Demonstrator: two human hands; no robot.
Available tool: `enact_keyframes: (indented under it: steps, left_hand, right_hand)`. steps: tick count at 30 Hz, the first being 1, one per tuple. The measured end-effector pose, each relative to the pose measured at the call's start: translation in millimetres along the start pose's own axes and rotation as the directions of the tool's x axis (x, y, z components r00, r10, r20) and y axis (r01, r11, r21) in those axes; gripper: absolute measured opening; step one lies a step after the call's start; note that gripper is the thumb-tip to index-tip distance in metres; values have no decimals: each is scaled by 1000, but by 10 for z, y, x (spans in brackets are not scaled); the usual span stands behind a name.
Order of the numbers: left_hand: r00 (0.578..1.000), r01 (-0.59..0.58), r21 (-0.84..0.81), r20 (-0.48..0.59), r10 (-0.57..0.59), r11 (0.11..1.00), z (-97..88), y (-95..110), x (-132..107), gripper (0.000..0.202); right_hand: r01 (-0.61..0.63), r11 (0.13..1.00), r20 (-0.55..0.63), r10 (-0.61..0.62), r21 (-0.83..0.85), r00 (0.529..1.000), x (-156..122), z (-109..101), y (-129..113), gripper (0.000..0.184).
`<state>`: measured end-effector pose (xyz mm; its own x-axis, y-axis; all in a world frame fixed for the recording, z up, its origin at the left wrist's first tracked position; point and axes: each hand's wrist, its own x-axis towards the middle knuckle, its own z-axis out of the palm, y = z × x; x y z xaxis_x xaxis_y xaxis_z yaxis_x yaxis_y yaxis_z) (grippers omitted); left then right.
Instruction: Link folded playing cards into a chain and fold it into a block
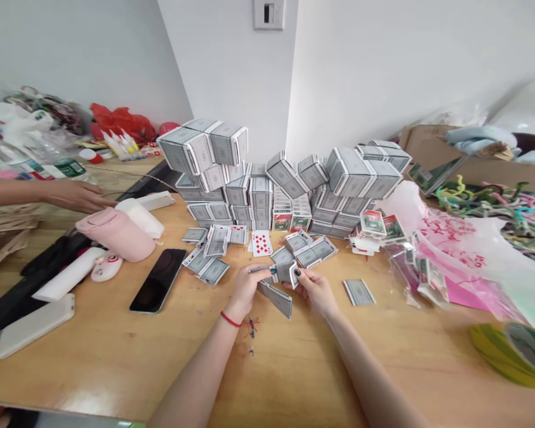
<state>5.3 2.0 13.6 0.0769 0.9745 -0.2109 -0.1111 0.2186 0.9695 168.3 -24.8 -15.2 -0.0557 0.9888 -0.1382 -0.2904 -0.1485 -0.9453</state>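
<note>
Near the middle of the table, my left hand (248, 290), with a red string at the wrist, is closed on grey-backed playing cards (277, 300). One folded piece hangs below its fingers. My right hand (311, 289) pinches the right edge of another grey-backed playing card (287, 272) between thumb and finger. Just beyond lie folded cards (316, 251) and a face-up ten of diamonds (261, 243). Behind them stand stacked blocks of folded cards (238, 190). A single folded card (358, 292) lies to the right of my right hand.
A phone (159, 280), a pink pouch (118, 233) and a white power bank (35, 326) lie left. Another person's hand (80, 195) reaches in there. Card boxes (374, 224), plastic bags (468, 238) and yellow-green tape (512, 353) lie right.
</note>
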Motion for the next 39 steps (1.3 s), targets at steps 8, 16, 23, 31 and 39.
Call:
enact_keyframes:
  steps: [8,16,23,31,39]
  left_hand:
    - [998,18,38,-58,-16,999,7,-73,27,18]
    - [998,19,80,-66,-14,997,-4,-42,19,15]
    - [1000,4,99,-22,-2,995,-65,-35,37,18]
    - [999,-51,55,0,52,997,-108,-56,56,19]
    - [820,-550,416,100,564,725,-68,127,-90,40]
  right_hand:
    - [-13,999,6,13,48,1000,5,-13,12,36]
    - [-5,999,50,3,33,999,1,-1,18,30]
    - [-85,996,117,83,17,990,-42,21,-42,37]
    - [-166,984,142,155,70,978,-55,71,-2,40]
    - [207,887,-57,-252,-412,966,-68,102,84,26]
